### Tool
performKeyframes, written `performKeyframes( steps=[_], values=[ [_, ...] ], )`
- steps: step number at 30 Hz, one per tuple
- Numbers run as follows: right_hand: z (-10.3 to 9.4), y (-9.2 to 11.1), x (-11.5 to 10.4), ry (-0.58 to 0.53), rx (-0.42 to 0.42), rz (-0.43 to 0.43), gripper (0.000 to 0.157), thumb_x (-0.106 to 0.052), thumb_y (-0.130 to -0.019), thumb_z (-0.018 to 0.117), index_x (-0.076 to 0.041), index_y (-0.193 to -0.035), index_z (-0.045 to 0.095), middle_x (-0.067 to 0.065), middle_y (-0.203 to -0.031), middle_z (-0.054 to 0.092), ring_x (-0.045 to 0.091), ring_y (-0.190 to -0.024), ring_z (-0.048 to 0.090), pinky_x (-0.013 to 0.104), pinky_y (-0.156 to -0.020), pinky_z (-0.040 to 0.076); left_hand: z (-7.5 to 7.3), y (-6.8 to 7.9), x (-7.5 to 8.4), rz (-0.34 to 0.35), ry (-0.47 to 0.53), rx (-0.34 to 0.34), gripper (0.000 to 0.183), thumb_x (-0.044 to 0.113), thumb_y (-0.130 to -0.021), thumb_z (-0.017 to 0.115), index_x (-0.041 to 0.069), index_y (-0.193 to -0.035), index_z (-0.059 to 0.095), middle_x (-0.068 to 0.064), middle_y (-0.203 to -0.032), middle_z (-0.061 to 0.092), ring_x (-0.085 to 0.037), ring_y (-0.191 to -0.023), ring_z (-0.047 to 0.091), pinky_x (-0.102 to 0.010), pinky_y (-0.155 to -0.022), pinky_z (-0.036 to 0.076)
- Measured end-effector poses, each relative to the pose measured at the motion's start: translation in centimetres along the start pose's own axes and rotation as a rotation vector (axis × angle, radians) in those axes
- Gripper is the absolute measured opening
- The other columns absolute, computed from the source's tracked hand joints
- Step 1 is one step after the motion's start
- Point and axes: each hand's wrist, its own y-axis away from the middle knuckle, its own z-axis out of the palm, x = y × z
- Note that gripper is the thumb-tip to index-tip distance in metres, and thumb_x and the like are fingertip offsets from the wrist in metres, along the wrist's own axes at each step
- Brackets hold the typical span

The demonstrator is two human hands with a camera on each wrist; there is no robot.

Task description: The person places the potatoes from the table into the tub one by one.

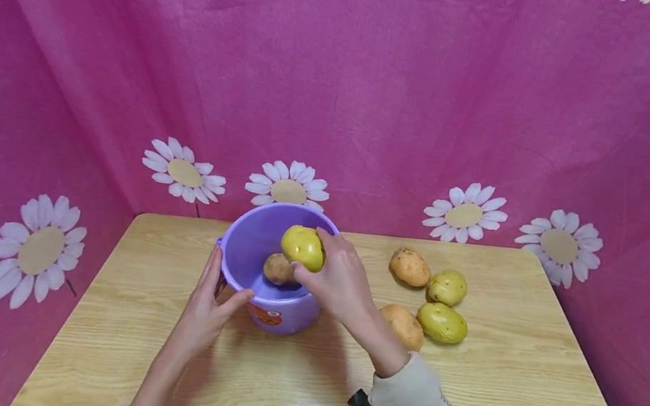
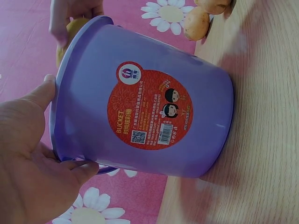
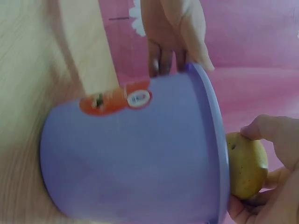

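A purple bucket stands on the table, its red label facing the near side. My left hand holds it at the rim, with the thumb on the near edge and the fingers along the left side by the handle mount. My right hand grips a yellow-green potato at the bucket's mouth; in the right wrist view that potato shows partly beyond the rim, between thumb and fingers. Inside the bucket lies a brown potato. The left wrist view shows the bucket's label in full.
Several potatoes lie on the wooden table right of the bucket: two yellow-green ones, including a long potato, and two tan ones, including a potato at the back. A pink flowered curtain encloses the table's back and sides.
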Motion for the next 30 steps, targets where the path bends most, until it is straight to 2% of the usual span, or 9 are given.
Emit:
performKeyframes(
  steps=[3,10,16,24,27,30],
  values=[
    [0.9,0.2,-0.6,0.006,-0.014,-0.026,0.07,-0.026,-0.081,0.081,0.01,-0.137,0.058,0.021,-0.114,0.07,0.032,-0.102,0.066,0.048,-0.084,0.058,0.0,0.0,0.0,-0.009,-0.007,-0.001,0.096,0.009,-0.099,0.071,0.0,-0.164,0.002,-0.018,-0.172,0.001,-0.044,-0.151,0.026,-0.041,-0.124,0.025],
    [2.4,0.5,-1.7,0.037,-0.028,-0.079,0.068,-0.03,-0.081,0.081,0.007,-0.134,0.062,0.017,-0.108,0.071,0.027,-0.092,0.065,0.042,-0.073,0.056,-0.1,0.0,0.0,-0.032,-0.022,-0.008,0.095,0.009,-0.1,0.07,-0.001,-0.164,0.001,-0.018,-0.172,0.0,-0.042,-0.151,0.025,-0.041,-0.124,0.024],
    [3.0,0.6,-2.5,0.058,-0.049,-0.088,0.065,-0.031,-0.081,0.078,0.005,-0.133,0.063,0.014,-0.106,0.072,0.024,-0.088,0.064,0.04,-0.072,0.054,-0.1,0.0,0.0,-0.034,-0.022,-0.006,0.095,0.012,-0.1,0.07,-0.002,-0.164,0.001,-0.018,-0.172,0.0,-0.041,-0.152,0.025,-0.041,-0.123,0.025],
    [3.5,0.7,-2.9,0.08,-0.059,-0.084,0.065,-0.032,-0.081,0.079,0.004,-0.133,0.064,0.011,-0.1,0.072,0.022,-0.08,0.063,0.034,-0.062,0.05,0.0,0.1,-0.1,-0.029,-0.007,-0.007,0.095,0.015,-0.101,0.07,0.001,-0.165,0.001,-0.016,-0.172,0.0,-0.039,-0.152,0.025,-0.04,-0.124,0.024],
    [3.7,0.8,-3.0,0.081,-0.068,-0.068,0.062,-0.033,-0.082,0.078,0.002,-0.132,0.065,0.011,-0.102,0.073,0.023,-0.081,0.064,0.034,-0.061,0.05,0.0,0.1,0.0,-0.033,-0.011,-0.008,0.095,0.017,-0.101,0.07,0.002,-0.165,0.001,-0.015,-0.172,0.0,-0.039,-0.152,0.024,-0.041,-0.124,0.024],
    [3.8,0.8,-3.0,0.077,-0.068,-0.062,0.056,-0.033,-0.086,0.078,0.001,-0.129,0.068,0.012,-0.108,0.074,0.027,-0.089,0.069,0.039,-0.069,0.057,0.0,0.0,-0.1,-0.031,-0.01,-0.008,0.095,0.016,-0.101,0.07,0.002,-0.165,0.001,-0.016,-0.172,0.0,-0.041,-0.152,0.024,-0.042,-0.124,0.024]
  ],
)
